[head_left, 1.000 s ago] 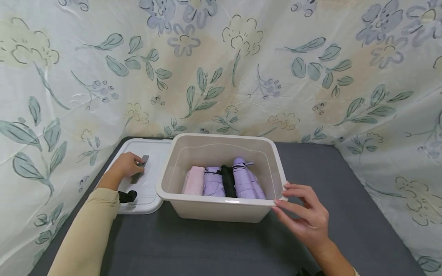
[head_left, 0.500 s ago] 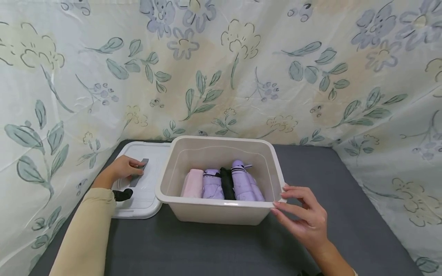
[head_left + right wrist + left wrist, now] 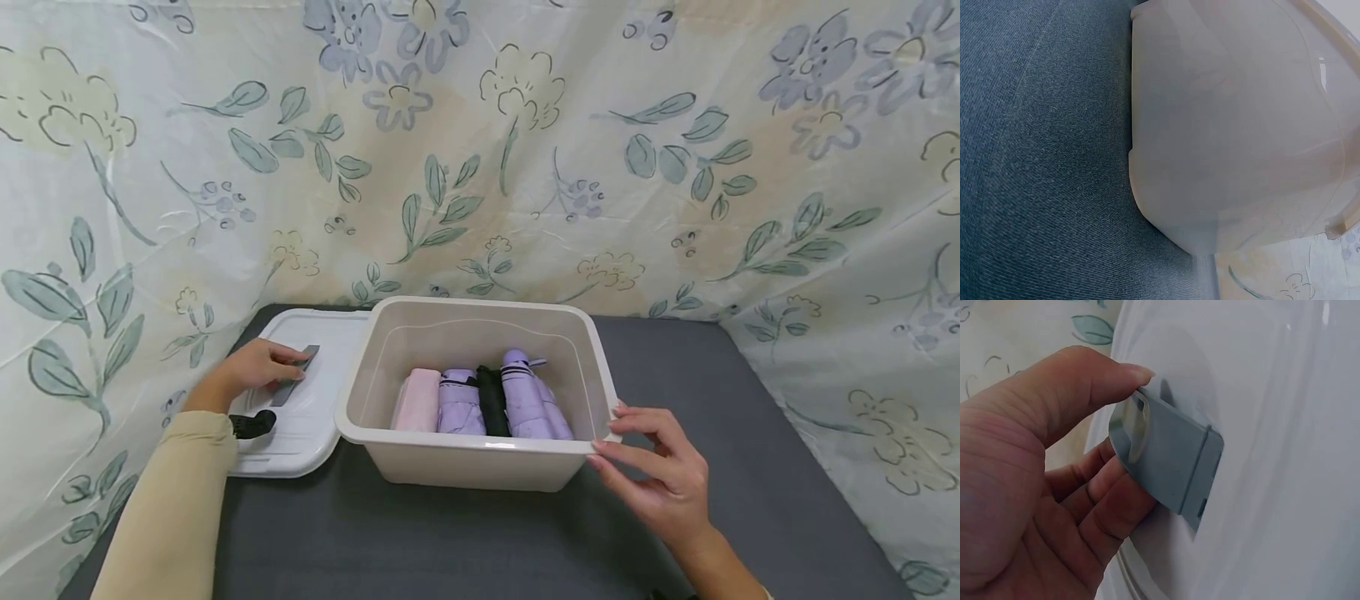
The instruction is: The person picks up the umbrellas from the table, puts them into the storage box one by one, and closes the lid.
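Note:
A white lid (image 3: 330,342) lies at the left, partly behind the beige storage box (image 3: 465,463). My left hand (image 3: 251,371) pinches the lid's raised grey handle (image 3: 1169,456) between thumb and fingers, as the left wrist view shows. At the box's front right corner, my right hand (image 3: 660,471) holds the rim with thumb and fingertips. Inside the box, a pink folded bundle (image 3: 417,400), a lilac folded umbrella (image 3: 460,404), a slim black item (image 3: 492,402) and another lilac umbrella (image 3: 528,396) sit side by side. The right wrist view shows the box's side wall (image 3: 1229,125), without the hand.
Dark grey cloth (image 3: 450,542) covers the table beneath the box and lid. A flower-printed curtain (image 3: 480,150) encloses the back and both sides. The lid's left edge comes near the curtain.
My left hand and the lid have shifted slightly left, while the hand keeps its pinch on the handle. My right hand and the box look almost unmoved; the head view has tilted a little.

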`<move>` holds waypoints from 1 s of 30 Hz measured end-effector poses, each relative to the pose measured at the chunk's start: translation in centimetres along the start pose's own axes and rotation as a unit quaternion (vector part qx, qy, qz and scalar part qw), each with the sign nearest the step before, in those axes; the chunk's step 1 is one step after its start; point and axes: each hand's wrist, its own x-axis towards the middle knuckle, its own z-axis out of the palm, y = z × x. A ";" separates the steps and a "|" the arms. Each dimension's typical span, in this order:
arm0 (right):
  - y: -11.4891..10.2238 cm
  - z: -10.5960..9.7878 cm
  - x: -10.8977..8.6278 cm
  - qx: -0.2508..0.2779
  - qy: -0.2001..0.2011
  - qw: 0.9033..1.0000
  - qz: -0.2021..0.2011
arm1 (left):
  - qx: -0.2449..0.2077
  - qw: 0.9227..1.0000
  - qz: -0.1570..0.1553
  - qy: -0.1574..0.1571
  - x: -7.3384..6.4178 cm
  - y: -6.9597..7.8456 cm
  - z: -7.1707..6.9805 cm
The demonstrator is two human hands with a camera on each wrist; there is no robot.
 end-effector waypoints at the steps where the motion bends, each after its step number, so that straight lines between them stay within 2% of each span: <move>1: 0.0 0.0 0.0 -0.001 0.000 1.000 -0.001 | -0.002 1.000 -0.001 0.001 0.0 0.0 -0.1; 15: -0.1 0.0 0.3 0.007 -0.005 1.000 0.011 | -0.048 0.999 0.008 0.020 -0.5 0.5 -1.0; 22: 0.0 -0.2 0.3 0.007 -0.011 1.000 0.014 | -0.051 0.999 0.004 0.012 -0.8 0.3 -1.2; 27: 0.0 -0.2 0.3 0.012 -0.011 1.000 0.011 | -0.058 0.998 0.009 0.022 -1.2 0.2 -1.4; 30: -0.1 -0.2 0.2 0.008 -0.014 1.000 0.012 | -0.077 0.996 0.016 0.030 -1.5 0.3 -1.5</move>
